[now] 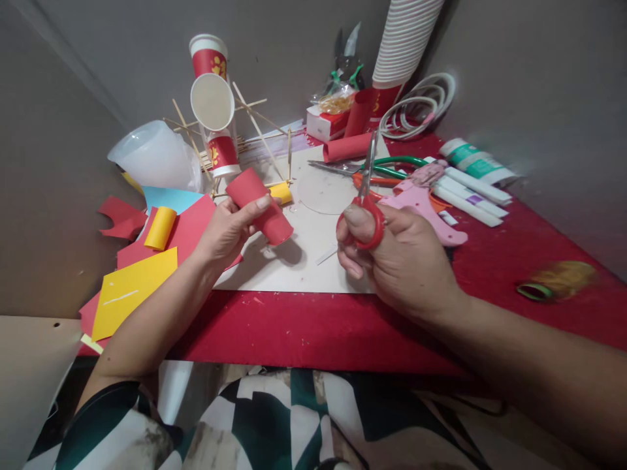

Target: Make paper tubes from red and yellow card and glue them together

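My left hand (226,230) is closed around a rolled red paper tube (259,205), holding it tilted just above a white sheet (294,261). My right hand (399,258) grips red-handled scissors (365,196), thumb through one loop, the closed blades pointing up and away. The two hands are a short distance apart over the white sheet. A small yellow paper roll (281,192) lies just behind the red tube.
A red table (313,326) holds yellow paper (132,287), a yellow roll (160,228), red scraps, a cup-and-stick structure (215,111), a stack of cups (404,39), green-handled scissors (386,166), glue tubes (470,186), a pink glue gun (424,202), coiled tubing (418,104).
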